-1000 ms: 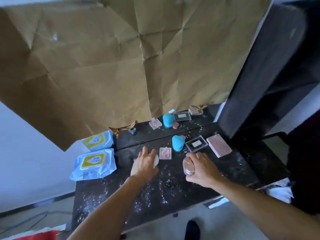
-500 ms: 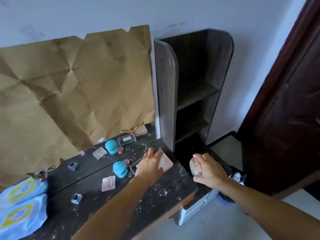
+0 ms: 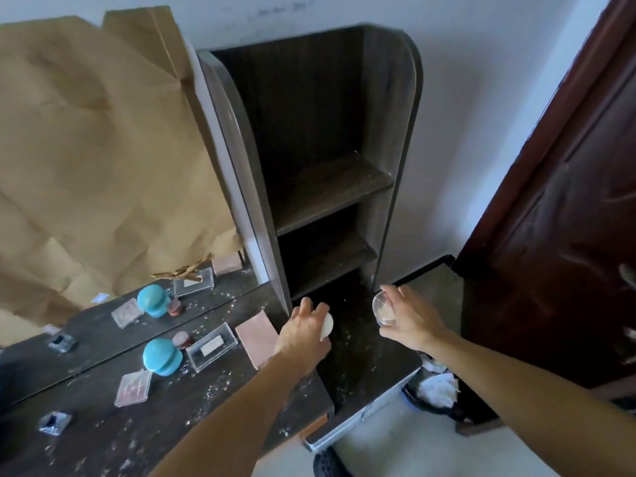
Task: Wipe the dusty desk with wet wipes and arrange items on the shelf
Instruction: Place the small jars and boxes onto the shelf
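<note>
**Q:** What are my hands doing?

**A:** Your left hand point(image 3: 303, 333) curls around a white oval pad point(image 3: 327, 326) at the right end of the dusty dark counter point(image 3: 103, 438). Your right hand point(image 3: 409, 321) pinches a round clear case point(image 3: 384, 308), held on edge in front of the shelf's base.

**Q:** And farther out?

**A:** Just left of your left hand lie a flat pink box point(image 3: 256, 333), a clear box point(image 3: 212, 346) and a teal jar point(image 3: 161, 356). Beyond your hands stands the dark shelf point(image 3: 330, 187), its boards speckled with dust. Brown paper point(image 3: 103, 149) covers most of the mirror point(image 3: 86, 328) behind the counter.
</note>
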{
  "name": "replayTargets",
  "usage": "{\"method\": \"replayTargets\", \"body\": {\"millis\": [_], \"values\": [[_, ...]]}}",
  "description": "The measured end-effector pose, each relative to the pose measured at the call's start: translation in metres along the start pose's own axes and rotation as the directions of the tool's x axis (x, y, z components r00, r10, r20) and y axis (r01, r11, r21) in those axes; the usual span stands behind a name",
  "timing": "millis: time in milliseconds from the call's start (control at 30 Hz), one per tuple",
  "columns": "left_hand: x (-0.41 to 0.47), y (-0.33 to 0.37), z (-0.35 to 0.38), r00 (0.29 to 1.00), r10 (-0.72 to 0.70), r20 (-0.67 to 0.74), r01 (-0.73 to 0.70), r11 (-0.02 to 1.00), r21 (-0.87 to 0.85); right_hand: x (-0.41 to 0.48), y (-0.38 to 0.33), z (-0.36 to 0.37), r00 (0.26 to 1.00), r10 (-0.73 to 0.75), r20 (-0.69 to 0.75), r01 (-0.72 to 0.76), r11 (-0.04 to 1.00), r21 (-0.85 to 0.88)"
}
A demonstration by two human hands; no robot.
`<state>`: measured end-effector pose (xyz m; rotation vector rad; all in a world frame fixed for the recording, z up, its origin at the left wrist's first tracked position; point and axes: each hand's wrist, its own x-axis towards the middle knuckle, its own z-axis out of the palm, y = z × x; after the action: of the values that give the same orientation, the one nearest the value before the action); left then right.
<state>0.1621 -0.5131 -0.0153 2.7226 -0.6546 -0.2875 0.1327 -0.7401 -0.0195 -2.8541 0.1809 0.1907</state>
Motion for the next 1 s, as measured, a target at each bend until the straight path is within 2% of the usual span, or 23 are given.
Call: {"method": "replayTargets", "body": {"millis": [267, 433, 567, 667, 833, 1000], "values": [[0.071, -0.016, 0.014, 0.997, -0.074, 0.015, 0.074, 0.997, -0.034, 0.117, -0.013, 0.001, 0.994, -0.088, -0.066, 0.092, 0.993, 0.072], [0.084, -0.023, 0.023, 0.992, -0.123, 0.041, 0.125, 0.991, -0.043, 0.172, -0.018, 0.019, 0.997, -0.069, -0.045, 0.074, 0.992, 0.102], [0.092, -0.026, 0.028, 0.988, -0.157, 0.009, 0.158, 0.986, -0.048, 0.203, -0.020, 0.028, 0.996, -0.069, -0.054, 0.074, 0.992, 0.097], [0.095, -0.024, 0.028, 0.976, -0.216, -0.011, 0.215, 0.974, -0.072, 0.224, -0.018, 0.030, 0.989, -0.126, -0.080, 0.131, 0.989, 0.069], [0.103, -0.017, 0.025, 0.949, -0.311, -0.047, 0.308, 0.949, -0.064, 0.247, -0.012, 0.021, 0.986, -0.163, -0.034, 0.164, 0.986, 0.022], [0.130, 0.004, 0.022, 0.929, -0.364, -0.066, 0.358, 0.930, -0.087, 0.214, 0.010, 0.013, 0.943, -0.331, -0.028, 0.333, 0.941, 0.055]]}}
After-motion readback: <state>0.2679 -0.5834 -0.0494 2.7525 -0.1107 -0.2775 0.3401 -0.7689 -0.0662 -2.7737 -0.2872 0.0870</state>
